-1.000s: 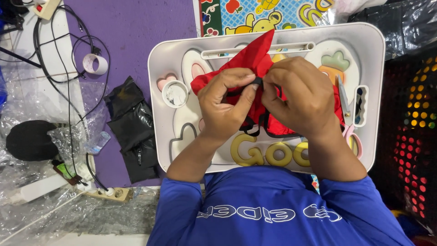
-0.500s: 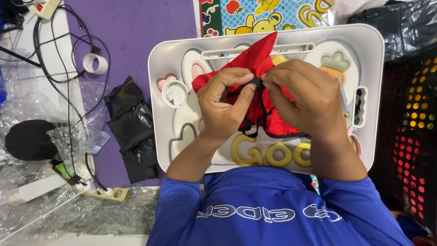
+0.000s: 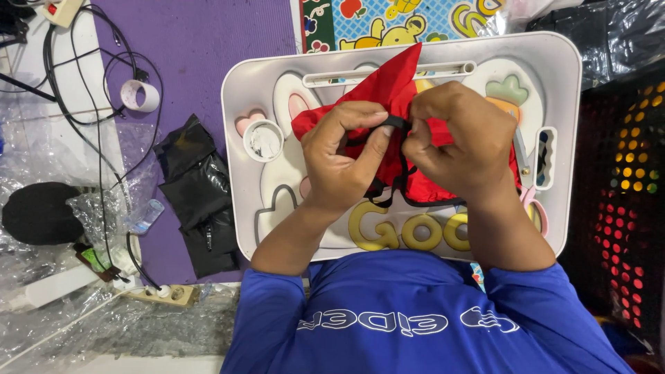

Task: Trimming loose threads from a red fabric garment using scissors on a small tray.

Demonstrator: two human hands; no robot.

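Two hands meet over the middle of the white lap tray, and both are busy with the same red cloth pouch. My left hand is curled in a pinching grip, thumb and forefinger clenched on the black cord where it crosses the red fabric. My right hand faces it, fingers bent inward and closed on the same cord and the cloth just beside the left fingertips, so the two grips nearly touch. The pouch lies bunched on the surface of the tray, one pointed corner sticking up toward the far rim, with loops of the black cord trailing out below the hands over the yellow raised letters moulded into the tray. A small round cup recess sits in the tray left of my left hand, and a slotted pen holder sits at the right edge, beyond my right hand. The tray rests across my lap, over the blue shirt. Off to the left, on the purple mat, lies a crumpled black bag, a roll of tape and tangled black cables, all well apart from the hands.
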